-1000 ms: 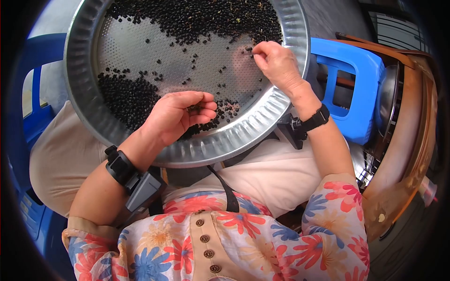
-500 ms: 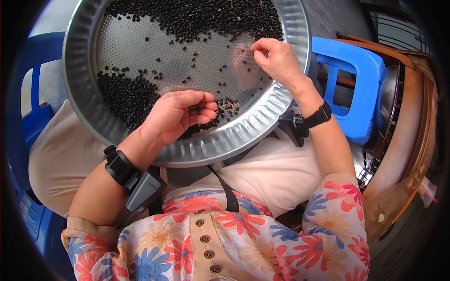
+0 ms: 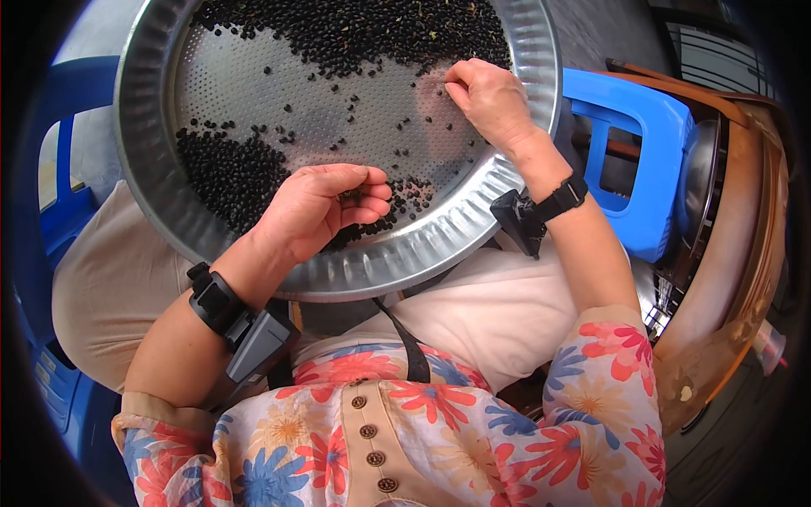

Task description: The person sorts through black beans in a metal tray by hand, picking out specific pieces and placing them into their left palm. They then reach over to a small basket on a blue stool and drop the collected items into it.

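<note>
A wide round metal tray (image 3: pixel 139 169) with a fluted rim and a perforated bottom rests over the lap. Small round black beans lie in it: a big heap (image 3: pixel 355 34) along the far side, mixed with pale bits at the right, and a smaller pile (image 3: pixel 224 173) at the near left. Single beans are scattered between them. My left hand (image 3: pixel 325 203) is curled closed above the near pile; something small seems tucked behind its fingers. Over the tray's right part, by the big heap's edge, my right hand (image 3: pixel 494 106) pinches thumb and forefinger together; what they hold is hidden.
A blue plastic stool (image 3: pixel 629 101) stands to the right, beside a metal bowl (image 3: pixel 699 182) and brown wooden furniture (image 3: pixel 726 245). On the left is a blue plastic chair (image 3: pixel 80 84). Both wrists wear black straps with devices (image 3: pixel 262 342).
My right hand has moved slightly up and to the left, toward the big heap. My left hand stays in place. A few loose beans sit in slightly different spots.
</note>
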{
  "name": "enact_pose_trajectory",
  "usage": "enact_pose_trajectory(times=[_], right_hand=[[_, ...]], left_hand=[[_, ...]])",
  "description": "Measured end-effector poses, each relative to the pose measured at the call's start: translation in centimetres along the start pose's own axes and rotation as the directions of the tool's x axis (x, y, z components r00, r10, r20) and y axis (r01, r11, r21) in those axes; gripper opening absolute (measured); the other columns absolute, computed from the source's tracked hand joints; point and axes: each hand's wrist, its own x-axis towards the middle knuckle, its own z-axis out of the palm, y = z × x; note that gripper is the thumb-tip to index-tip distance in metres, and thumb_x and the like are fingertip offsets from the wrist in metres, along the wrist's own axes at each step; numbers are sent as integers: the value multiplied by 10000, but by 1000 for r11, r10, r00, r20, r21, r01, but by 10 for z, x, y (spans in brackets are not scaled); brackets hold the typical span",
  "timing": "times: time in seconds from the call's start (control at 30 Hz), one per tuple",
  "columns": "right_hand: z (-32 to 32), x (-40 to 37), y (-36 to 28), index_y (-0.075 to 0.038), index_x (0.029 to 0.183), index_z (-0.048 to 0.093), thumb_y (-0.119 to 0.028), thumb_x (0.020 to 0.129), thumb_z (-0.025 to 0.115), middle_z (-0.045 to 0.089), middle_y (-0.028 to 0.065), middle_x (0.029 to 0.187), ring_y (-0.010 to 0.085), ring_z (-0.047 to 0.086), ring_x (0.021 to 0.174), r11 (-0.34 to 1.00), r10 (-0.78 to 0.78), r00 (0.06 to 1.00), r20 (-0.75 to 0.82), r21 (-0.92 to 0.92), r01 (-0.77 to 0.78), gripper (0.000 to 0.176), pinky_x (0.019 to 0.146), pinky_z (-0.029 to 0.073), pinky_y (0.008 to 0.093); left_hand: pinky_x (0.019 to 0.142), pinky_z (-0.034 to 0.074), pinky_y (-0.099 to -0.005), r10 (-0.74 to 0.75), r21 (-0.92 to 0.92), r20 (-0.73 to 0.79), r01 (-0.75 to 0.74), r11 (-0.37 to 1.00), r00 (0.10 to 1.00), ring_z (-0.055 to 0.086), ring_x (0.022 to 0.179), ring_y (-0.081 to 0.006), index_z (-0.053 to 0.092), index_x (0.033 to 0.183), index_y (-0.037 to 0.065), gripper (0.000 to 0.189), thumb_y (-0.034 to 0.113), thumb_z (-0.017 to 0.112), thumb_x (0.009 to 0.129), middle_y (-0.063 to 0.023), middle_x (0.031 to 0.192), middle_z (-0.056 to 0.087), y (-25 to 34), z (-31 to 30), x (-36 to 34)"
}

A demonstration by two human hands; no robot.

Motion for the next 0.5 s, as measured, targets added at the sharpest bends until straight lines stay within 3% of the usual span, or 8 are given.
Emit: enact_pose_trajectory(times=[0.27,0.37,0.43,0.5], right_hand=[[0,8,1,-58,772,602,-153,768,552,607,107,734,290,596,702,994,-42,999,33,-98,45,108,641,468,389],[-2,5,-11,-55,759,599,-143,752,551,602,108,713,285,595,670,1000,21,999,33,-16,-20,101,608,473,374],[-9,-8,-42,-79,738,587,-163,767,513,600,93,720,278,598,711,981,-46,996,80,192,30,116,653,479,384],[-7,-25,-74,-99,715,583,-170,756,535,595,72,699,259,600,693,939,-219,974,58,283,194,95,634,478,386]], left_hand=[[667,535,-260,5,13,12,-5,1000,1000,624,742,-189,562,968,-69,204,100,476,894,-136,875,615,-2,1,0],[664,537,-259,7,10,0,-7,1000,1000,623,741,-187,562,970,-68,205,101,472,895,-135,876,614,0,0,-1],[666,537,-261,21,8,-26,-21,1000,999,621,748,-182,563,975,-65,215,108,457,901,-134,878,615,0,-2,1],[666,538,-260,25,-22,-23,-26,999,999,620,752,-180,564,978,-65,221,110,450,904,-133,877,615,-4,-5,5]])
